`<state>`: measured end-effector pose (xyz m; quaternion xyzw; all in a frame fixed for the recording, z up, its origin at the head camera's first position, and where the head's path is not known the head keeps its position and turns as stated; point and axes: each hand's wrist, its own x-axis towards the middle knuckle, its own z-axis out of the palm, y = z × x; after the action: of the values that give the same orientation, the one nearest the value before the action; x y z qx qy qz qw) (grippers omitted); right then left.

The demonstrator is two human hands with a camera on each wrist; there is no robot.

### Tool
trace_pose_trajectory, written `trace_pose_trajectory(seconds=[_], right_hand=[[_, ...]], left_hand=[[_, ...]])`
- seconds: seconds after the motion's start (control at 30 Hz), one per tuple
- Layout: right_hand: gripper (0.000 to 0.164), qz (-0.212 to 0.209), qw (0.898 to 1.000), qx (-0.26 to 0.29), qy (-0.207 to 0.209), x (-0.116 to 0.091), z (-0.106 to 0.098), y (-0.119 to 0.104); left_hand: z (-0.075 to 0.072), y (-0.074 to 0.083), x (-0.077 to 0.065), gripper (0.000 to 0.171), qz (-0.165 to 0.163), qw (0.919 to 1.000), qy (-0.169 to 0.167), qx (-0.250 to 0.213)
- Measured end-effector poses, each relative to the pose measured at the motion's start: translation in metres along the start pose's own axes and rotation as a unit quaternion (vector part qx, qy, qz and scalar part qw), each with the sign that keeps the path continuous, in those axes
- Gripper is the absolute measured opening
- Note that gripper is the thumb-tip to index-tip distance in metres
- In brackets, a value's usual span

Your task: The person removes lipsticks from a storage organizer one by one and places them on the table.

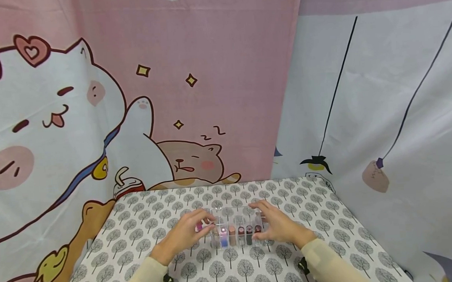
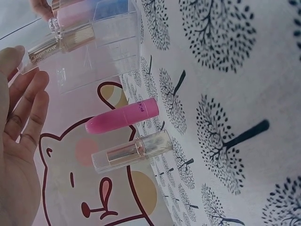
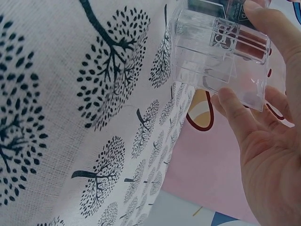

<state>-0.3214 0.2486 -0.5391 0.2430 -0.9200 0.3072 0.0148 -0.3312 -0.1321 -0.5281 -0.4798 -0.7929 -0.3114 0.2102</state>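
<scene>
A clear acrylic lipstick organizer [image 1: 232, 244] stands on the table, with several lipsticks upright in its front row. At its left end my left hand [image 1: 190, 231] pinches the clear cap of a gold-banded lipstick [image 2: 61, 44] set in the end slot. My right hand [image 1: 279, 223] grips the organizer's right end, thumb in front beside a dark lipstick [image 1: 249, 234] and fingers at the back. Left of the organizer, a pink lipstick tube [image 2: 123, 117] and a clear-capped gold lipstick [image 2: 134, 150] stand upright; the left hand partly hides them in the head view.
A white cloth with grey tree prints covers the table [image 1: 232, 275]. Behind it hangs a pink curtain [image 1: 227, 73] with cartoon cats, and a white, lamp-printed curtain [image 1: 361, 110] closes off the right side.
</scene>
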Motion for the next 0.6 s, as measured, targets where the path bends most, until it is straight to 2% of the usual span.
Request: trace_pose_trajectory(seconds=[0.3,0.47,0.6], right_hand=[[0.109,0.001,1.000,-0.011,0.000,0.000,0.000,-0.001],[0.109,-0.002,1.000,-0.012,0.002,0.000,0.000,-0.001],[0.109,-0.005,1.000,-0.011,0.003,0.000,0.000,-0.001]], left_hand=[[-0.004,-0.001,0.003,0.029,0.031,0.9987,0.039,0.005],[-0.009,-0.002,0.004,0.029,0.033,0.9981,0.049,0.018],[-0.013,-0.001,0.005,0.029,0.028,0.9983,0.050,0.011]])
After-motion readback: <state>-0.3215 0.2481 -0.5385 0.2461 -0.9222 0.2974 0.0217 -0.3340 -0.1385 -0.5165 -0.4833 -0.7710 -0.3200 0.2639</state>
